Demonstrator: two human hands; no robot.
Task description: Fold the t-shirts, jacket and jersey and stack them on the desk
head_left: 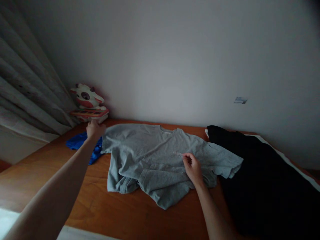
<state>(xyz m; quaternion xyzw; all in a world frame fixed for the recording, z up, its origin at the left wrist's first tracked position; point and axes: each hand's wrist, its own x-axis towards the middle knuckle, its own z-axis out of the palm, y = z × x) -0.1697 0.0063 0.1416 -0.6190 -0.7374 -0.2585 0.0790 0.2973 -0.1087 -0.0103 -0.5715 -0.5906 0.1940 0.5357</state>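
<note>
A grey short-sleeved T-shirt [155, 146] lies spread on the wooden surface, its collar toward the wall and its lower part bunched in folds. My right hand [193, 166] is closed in a pinch on the shirt's front, beside a small line of pale lettering. At the shirt's left sleeve end, my left hand [94, 130] hovers over or rests by a crumpled blue cloth [77, 140]. Its fingers are blurred and partly turned away, so whether it grips anything does not show.
On the right lies a large black cloth [260, 176], overlapped by the shirt's sleeve. A cow-shaped toy keyboard [88, 100] stands in the back left corner beside a pale curtain [27, 76]. Behind the wooden surface [100, 206] rises a wall with a small label [240, 100].
</note>
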